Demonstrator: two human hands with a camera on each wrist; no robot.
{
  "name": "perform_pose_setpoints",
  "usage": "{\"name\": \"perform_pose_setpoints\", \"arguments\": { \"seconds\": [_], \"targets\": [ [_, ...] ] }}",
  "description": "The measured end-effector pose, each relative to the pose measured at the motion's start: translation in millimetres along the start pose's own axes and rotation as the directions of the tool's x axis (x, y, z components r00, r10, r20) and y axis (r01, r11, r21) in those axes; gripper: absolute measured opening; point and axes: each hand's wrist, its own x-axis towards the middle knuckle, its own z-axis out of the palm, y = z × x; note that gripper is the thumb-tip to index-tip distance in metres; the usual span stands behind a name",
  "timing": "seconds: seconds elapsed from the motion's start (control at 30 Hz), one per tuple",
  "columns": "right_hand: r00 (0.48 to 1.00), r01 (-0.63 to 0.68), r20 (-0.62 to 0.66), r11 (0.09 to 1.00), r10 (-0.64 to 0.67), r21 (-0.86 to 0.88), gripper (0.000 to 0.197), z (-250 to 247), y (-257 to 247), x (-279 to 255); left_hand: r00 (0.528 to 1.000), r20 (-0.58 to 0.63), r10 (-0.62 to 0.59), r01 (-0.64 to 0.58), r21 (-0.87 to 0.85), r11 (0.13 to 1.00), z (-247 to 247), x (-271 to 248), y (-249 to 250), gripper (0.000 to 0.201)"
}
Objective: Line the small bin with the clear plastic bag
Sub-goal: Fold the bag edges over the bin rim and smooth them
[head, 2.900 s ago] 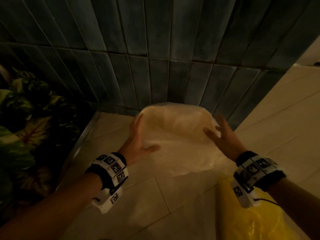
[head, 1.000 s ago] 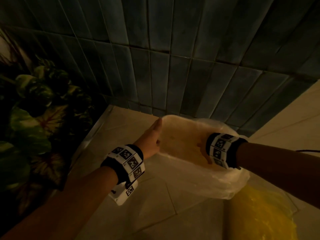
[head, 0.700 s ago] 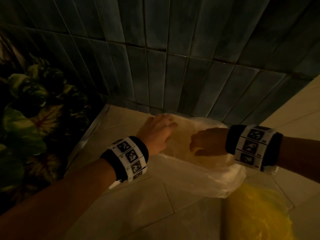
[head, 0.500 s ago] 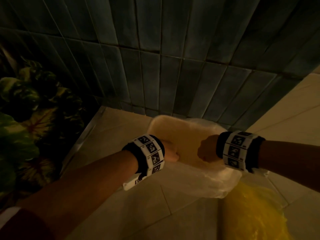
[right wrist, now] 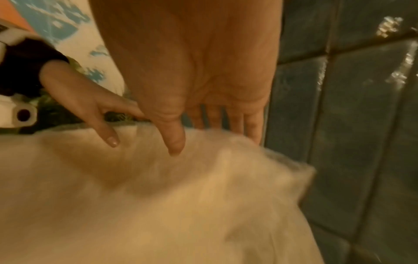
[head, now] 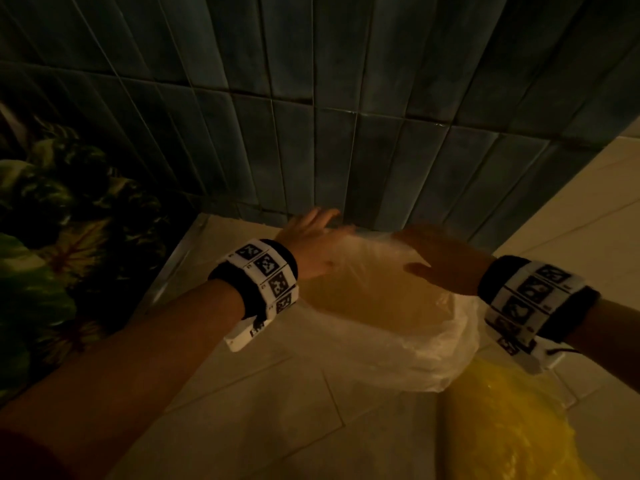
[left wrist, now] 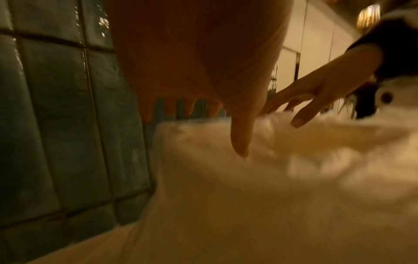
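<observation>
My left hand (head: pixel 313 244) and right hand (head: pixel 446 263) are both spread flat, fingers straight, over the far rim of the small bin (head: pixel 367 306). The clear plastic bag (head: pixel 446 344) lines the bin, its edge draped outside. The bin stands on the tiled floor (head: pixel 263 393) against the tiled wall (head: pixel 346 98), beside a yellow bag (head: pixel 502 427).

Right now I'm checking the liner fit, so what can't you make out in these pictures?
- Small bin: head view, walls and base veiled by the clear plastic bag.
- Bag edge: both wrist views, motion-blurred.
- Left hand fingertips: head view, dim, contact with the bag unclear.
- Right hand fingers: palm hides them.
- Yellow bag: cut off by the bottom edge.
</observation>
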Motion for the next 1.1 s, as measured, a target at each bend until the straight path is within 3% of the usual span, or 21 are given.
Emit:
{"name": "perform_pose_setpoints", "arguments": {
  "seconds": [0.07, 0.1, 0.2, 0.33, 0.43, 0.53, 0.63, 0.7, 0.77, 0.8, 0.87, 0.93, 1.03, 1.1],
  "targets": [
    [0.988, -0.096, 0.131, 0.987, 0.079, 0.132, 0.069, 17.2, 8.0, -8.6, 0.984, 0.159, -0.079, 0.096, -0.104, 0.99, 14.4, -1.5, -8.9, 0.093],
    [0.983, -0.138, 0.147, 0.965, 0.106, 0.222, 0.07, 24.3, 10.5, -12.9, 0.979, 0.176, -0.103, 0.137, -0.19, 0.972, 23.4, -3.5, -12.2, 0.099],
    [0.967, -0.253, 0.1, 0.852, 0.233, 0.459, 0.067, 34.4, 12.0, -19.4, 0.984, 0.068, -0.162, 0.176, -0.369, 0.913, 38.6, -7.9, -11.0, 0.101],
    [0.936, -0.318, 0.055, 0.768, 0.347, 0.556, 0.068, 33.3, 6.4, -21.2, 0.975, 0.036, -0.221, 0.215, -0.424, 0.88, 38.1, -1.5, -8.4, 0.102],
    [0.907, -0.26, -0.104, 0.737, 0.408, 0.623, 0.072, 35.4, 5.8, -31.7, 0.962, 0.048, -0.268, 0.26, -0.452, 0.853, 35.1, -0.4, -5.0, 0.1],
    [0.87, -0.178, -0.19, 0.65, 0.455, 0.739, 0.07, 50.7, 2.2, -46.7, 0.947, 0.061, -0.316, 0.288, -0.596, 0.749, 29.5, -0.6, -0.9, 0.088],
    [0.846, -0.139, -0.175, 0.525, 0.503, 0.84, 0.072, 66.7, -1.1, -55.0, 0.938, -0.031, -0.345, 0.215, -0.731, 0.648, 27.7, -6.4, -4.0, 0.091],
    [0.818, -0.103, -0.149, 0.395, 0.556, 0.913, 0.081, 72.3, -1.1, -60.0, 0.936, -0.034, -0.35, 0.17, -0.828, 0.534, 27.9, -20.7, -8.3, 0.094],
    [0.833, -0.005, -0.137, 0.255, 0.537, 0.967, 0.091, 76.2, -1.6, -65.7, 0.96, -0.029, -0.278, 0.108, -0.878, 0.466, 28.7, -37.7, -14.3, 0.109],
    [0.855, 0.043, -0.147, 0.213, 0.498, 0.976, 0.098, 78.2, -2.6, -69.0, 0.975, -0.02, -0.22, 0.091, -0.87, 0.484, 30.5, -45.8, -17.1, 0.118],
    [0.895, 0.094, -0.172, 0.204, 0.411, 0.974, 0.125, 86.0, -3.7, -72.7, 0.995, 0.02, -0.103, 0.074, -0.827, 0.558, 39.9, -56.2, -20.4, 0.132],
    [0.919, 0.11, -0.204, 0.278, 0.336, 0.954, 0.145, 96.8, -4.6, -69.5, 0.995, 0.058, -0.076, 0.091, -0.813, 0.575, 52.8, -58.5, -19.7, 0.137],
    [0.942, 0.143, -0.221, 0.295, 0.251, 0.945, 0.148, 113.0, -6.3, -58.6, 0.978, 0.032, -0.205, 0.143, -0.821, 0.552, 75.0, -50.3, -19.9, 0.138],
    [0.947, 0.103, -0.189, 0.309, 0.261, 0.945, 0.148, 126.1, -3.9, -53.1, 0.971, 0.089, -0.222, 0.193, -0.839, 0.509, 91.0, -44.2, -24.0, 0.131]
  ]
}}
